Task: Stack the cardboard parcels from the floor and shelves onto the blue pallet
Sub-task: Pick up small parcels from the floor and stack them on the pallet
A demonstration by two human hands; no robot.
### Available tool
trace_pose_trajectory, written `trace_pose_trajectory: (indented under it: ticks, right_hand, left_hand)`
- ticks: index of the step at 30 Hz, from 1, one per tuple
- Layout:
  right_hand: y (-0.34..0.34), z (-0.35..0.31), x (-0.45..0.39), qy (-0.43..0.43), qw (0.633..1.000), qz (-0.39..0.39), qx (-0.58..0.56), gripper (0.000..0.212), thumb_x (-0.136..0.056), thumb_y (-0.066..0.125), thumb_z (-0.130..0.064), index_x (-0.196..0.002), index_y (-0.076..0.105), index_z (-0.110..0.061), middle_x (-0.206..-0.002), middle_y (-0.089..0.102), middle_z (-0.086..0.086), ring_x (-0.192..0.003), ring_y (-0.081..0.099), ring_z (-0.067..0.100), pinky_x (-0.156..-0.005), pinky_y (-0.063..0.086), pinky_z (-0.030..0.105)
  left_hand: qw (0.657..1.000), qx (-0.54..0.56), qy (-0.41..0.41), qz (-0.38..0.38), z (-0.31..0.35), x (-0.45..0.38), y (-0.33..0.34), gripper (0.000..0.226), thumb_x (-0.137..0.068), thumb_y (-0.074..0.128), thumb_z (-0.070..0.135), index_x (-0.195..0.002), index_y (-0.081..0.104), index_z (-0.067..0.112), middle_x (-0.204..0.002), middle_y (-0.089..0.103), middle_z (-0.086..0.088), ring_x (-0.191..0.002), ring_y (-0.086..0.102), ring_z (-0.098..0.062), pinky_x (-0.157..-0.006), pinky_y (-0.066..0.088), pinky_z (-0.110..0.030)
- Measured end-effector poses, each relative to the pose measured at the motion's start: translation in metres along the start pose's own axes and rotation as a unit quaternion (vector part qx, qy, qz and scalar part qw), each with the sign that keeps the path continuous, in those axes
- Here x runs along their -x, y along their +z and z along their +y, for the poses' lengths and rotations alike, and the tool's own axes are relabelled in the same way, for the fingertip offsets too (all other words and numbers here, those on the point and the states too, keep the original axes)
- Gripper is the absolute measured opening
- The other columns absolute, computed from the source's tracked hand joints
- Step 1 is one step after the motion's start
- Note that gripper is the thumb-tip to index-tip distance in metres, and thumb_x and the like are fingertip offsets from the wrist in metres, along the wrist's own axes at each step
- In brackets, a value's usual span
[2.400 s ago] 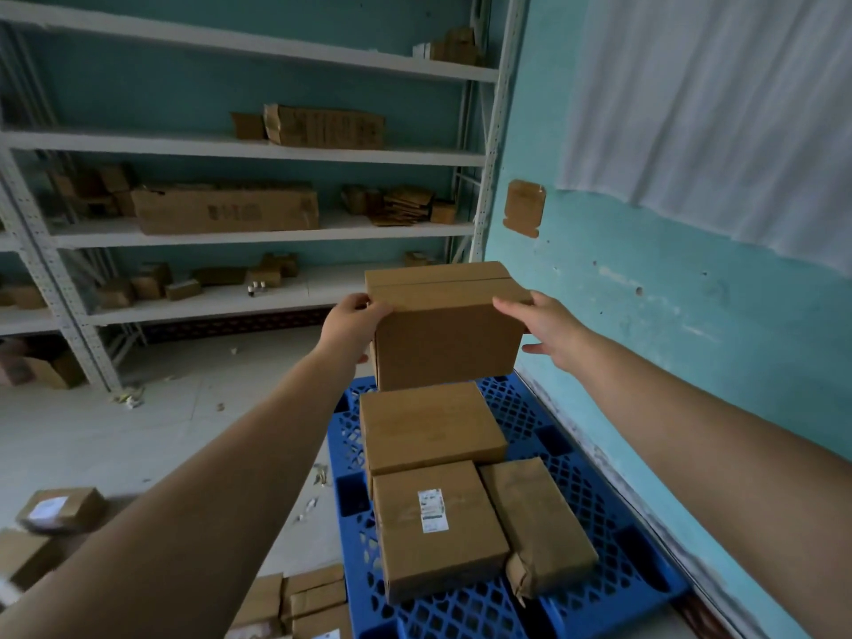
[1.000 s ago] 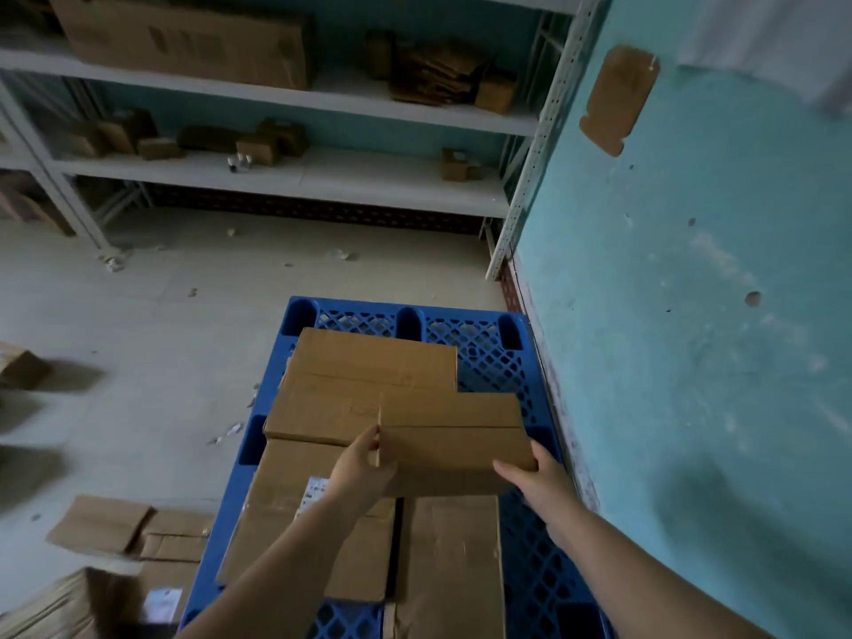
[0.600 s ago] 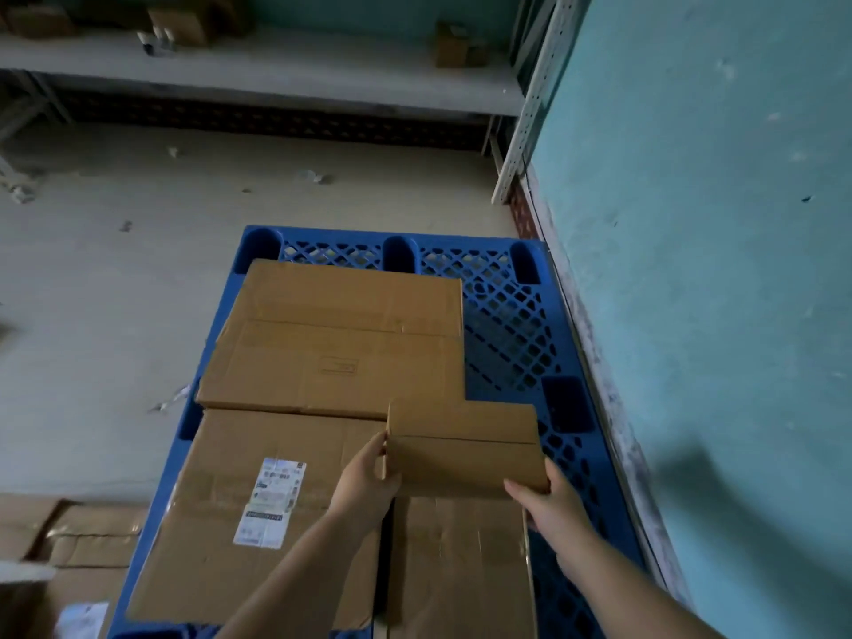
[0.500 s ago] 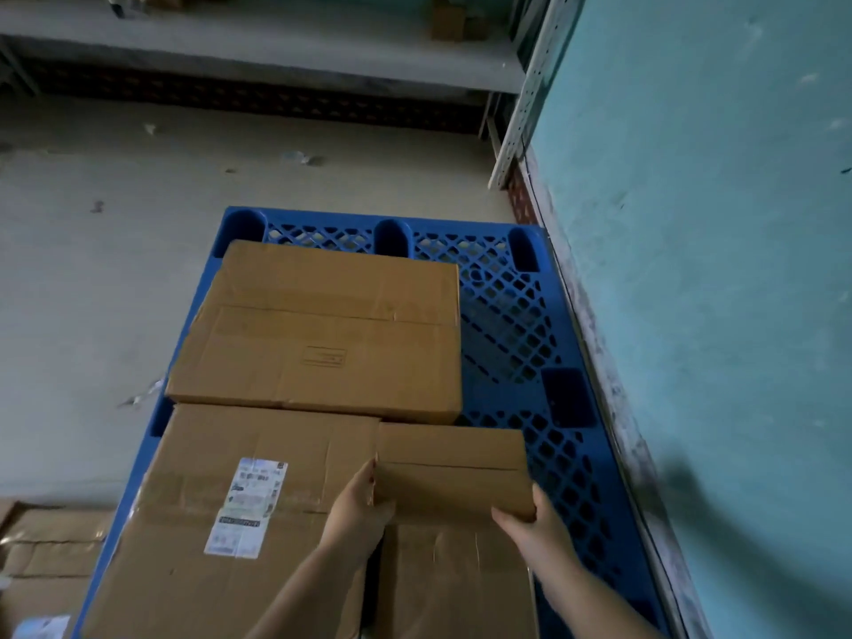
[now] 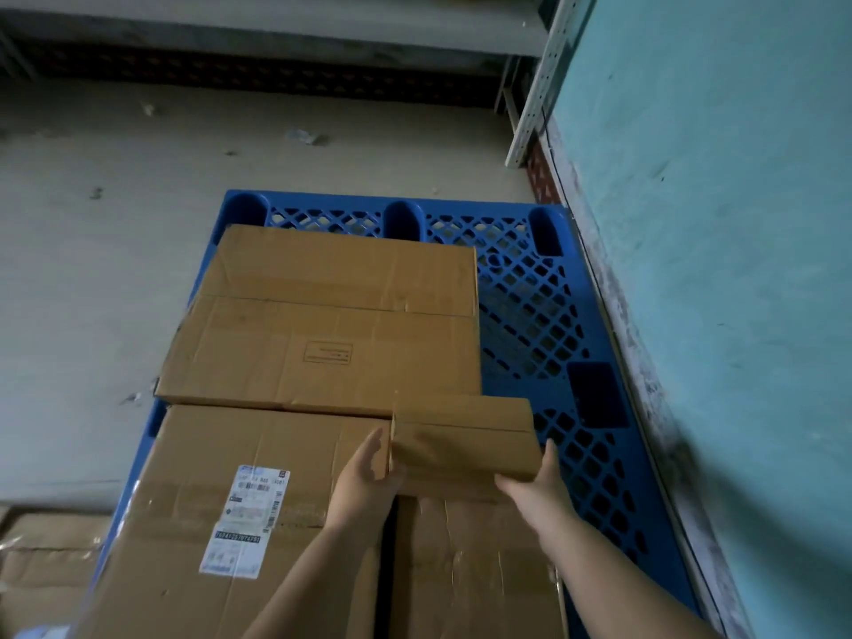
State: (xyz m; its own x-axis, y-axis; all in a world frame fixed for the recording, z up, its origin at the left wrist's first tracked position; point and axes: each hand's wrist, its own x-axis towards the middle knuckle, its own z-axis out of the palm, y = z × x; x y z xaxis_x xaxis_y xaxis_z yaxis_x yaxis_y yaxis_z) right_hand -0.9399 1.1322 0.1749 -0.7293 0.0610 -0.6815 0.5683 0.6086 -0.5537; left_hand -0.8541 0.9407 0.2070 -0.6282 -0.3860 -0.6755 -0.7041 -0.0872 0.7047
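A small cardboard parcel (image 5: 463, 438) is between my hands, low over the blue pallet (image 5: 530, 306). My left hand (image 5: 366, 472) presses flat against its left end and my right hand (image 5: 535, 488) cups its near right corner. Under it lies a creased parcel (image 5: 470, 564) on the pallet's near right. A parcel with a white label (image 5: 207, 523) lies at the near left. A wide parcel (image 5: 332, 320) lies beyond them.
A turquoise wall (image 5: 714, 223) runs close along the pallet's right edge. A white shelf upright (image 5: 535, 85) stands at the far right corner. More cardboard (image 5: 41, 560) lies on the grey floor at the left. Bare blue grid shows at the pallet's far right.
The small parcel came down from chest height to just over the parcels on the pallet. My view tilted downward and moved closer.
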Motion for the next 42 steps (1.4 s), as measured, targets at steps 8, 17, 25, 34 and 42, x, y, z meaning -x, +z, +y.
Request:
trace_pose_trajectory:
  ticks: [8,17,25,34,42]
  right_hand:
    - [-0.058,-0.050,0.105,0.036,0.978,-0.053,0.199,0.110,-0.070,0.073,-0.053,-0.151,0.005,-0.022,-0.159,0.003,0.004,-0.146,0.012,0.023,-0.117,0.021,0.037]
    - [-0.046,-0.208,0.301,-0.111,0.970,-0.213,0.040,0.101,-0.074,0.078,-0.024,-0.150,0.011,-0.026,-0.155,0.018,0.004,-0.142,0.020,0.027,-0.111,0.026,0.046]
    - [0.031,-0.280,0.505,-0.337,0.890,-0.308,0.008,0.108,-0.073,0.078,-0.018,-0.150,0.003,-0.027,-0.154,0.022,0.009,-0.140,0.025,0.029,-0.109,0.028,0.047]
    - [0.173,-0.286,0.704,-0.449,0.800,-0.394,0.057,0.111,-0.072,0.079,-0.020,-0.150,0.000,-0.027,-0.154,0.021,0.010,-0.140,0.023,0.029,-0.111,0.028,0.047]
    - [0.289,-0.230,0.790,-0.449,0.759,-0.438,0.178,0.109,-0.073,0.079,-0.022,-0.150,0.001,-0.028,-0.155,0.019,0.007,-0.141,0.021,0.026,-0.109,0.030,0.042]
  left_hand:
    - [0.998,0.007,-0.050,0.043,0.025,0.128,-0.111,0.066,-0.079,0.068,0.002,-0.138,0.041,0.016,-0.130,0.051,-0.014,-0.112,0.052,-0.024,-0.092,0.042,-0.034]
    - [0.951,0.145,-0.013,0.272,0.090,0.347,-0.281,0.065,-0.084,0.065,0.009,-0.141,0.035,0.018,-0.140,0.042,-0.019,-0.111,0.051,-0.031,-0.089,0.045,-0.041]
    - [0.907,0.199,0.103,0.357,0.061,0.536,-0.418,0.066,-0.084,0.064,0.010,-0.142,0.033,0.016,-0.127,0.046,-0.010,-0.103,0.047,-0.023,-0.088,0.041,-0.036]
    - [0.862,0.259,0.117,0.420,-0.059,0.685,-0.538,0.094,-0.058,0.072,0.037,-0.142,0.031,0.029,-0.143,0.038,-0.010,-0.111,0.045,-0.028,-0.087,0.041,-0.043]
    - [0.856,0.253,0.061,0.446,-0.176,0.735,-0.604,0.094,-0.057,0.070,0.038,-0.142,0.032,0.028,-0.140,0.042,-0.011,-0.121,0.046,-0.032,-0.089,0.043,-0.043]
